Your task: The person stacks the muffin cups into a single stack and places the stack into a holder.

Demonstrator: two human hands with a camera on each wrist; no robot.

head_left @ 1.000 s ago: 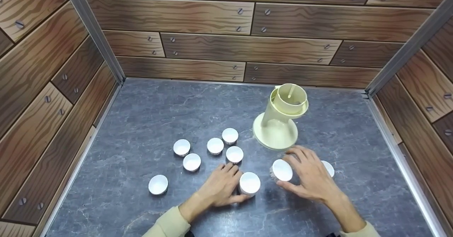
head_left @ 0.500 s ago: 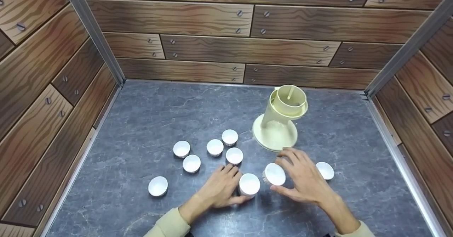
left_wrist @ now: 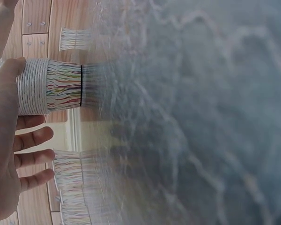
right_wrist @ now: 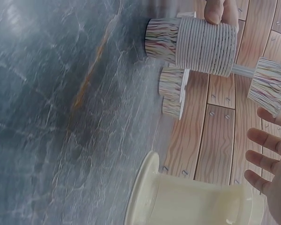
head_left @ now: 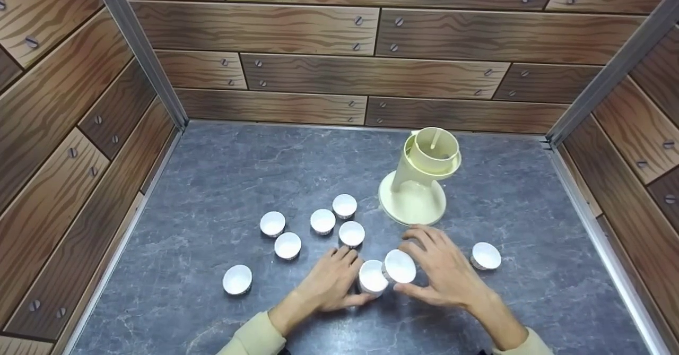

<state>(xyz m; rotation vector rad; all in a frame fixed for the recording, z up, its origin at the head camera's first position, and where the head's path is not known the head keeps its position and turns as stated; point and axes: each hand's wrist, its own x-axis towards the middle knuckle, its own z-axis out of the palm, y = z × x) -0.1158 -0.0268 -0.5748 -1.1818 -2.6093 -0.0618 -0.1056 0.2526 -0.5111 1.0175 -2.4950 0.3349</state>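
My left hand holds a stack of small white cups between thumb and fingers. In the left wrist view the stack stands on the table, nested rims above a wall with coloured streaks. My right hand pinches a single cup between thumb and forefinger, tilted, its other fingers spread. In the head view this cup overlaps the stack's right edge; in the right wrist view a gap shows between the lifted cup and the top of the stack.
Several single cups stand upright to the left, among them one cup just beyond my left hand. One lone cup stands right of my right hand. A pale yellow stand with a round base and cylindrical top rises behind. Wood-patterned walls enclose the table.
My right hand has carried its cup leftward to the stack, uncovering the lone cup on the right. My left hand keeps its hold on the stack in the same spot.
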